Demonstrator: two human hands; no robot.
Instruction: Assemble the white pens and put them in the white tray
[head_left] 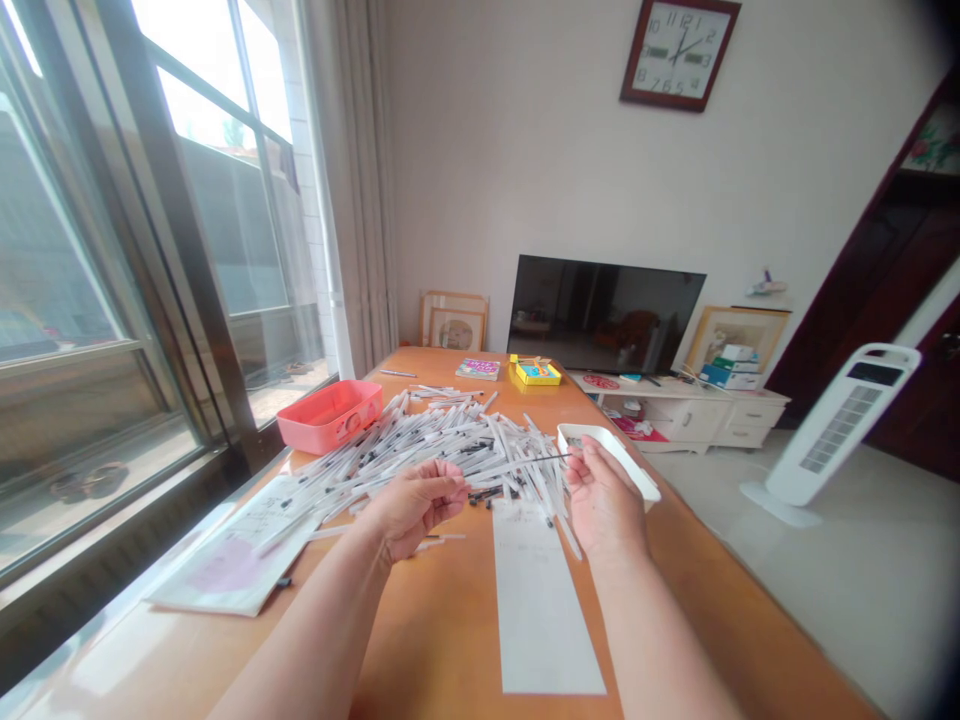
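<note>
My left hand [421, 508] pinches the near end of a whitish pen barrel [499, 469] between thumb and fingers. A thin dark pen refill [553, 458] sticks out of the barrel's far end, and its tip is pinched by the fingers of my right hand [609, 502]. Both hands hover over the near side of a big pile of white pen barrels [427, 440] with black pieces among them. Under the gap between my hands, a long sheet of white paper [546, 620] lies on the table. Just beyond my right hand is a white plastic tray [637, 468], its contents partly hidden.
A coral-red open box [324, 425] stands left of the pile. A paper booklet [232, 565] lies at front left, a black cap [284, 582] beside it. Farther back are a yellow box [538, 376] and a colourful book [478, 370] on the wooden table [435, 640].
</note>
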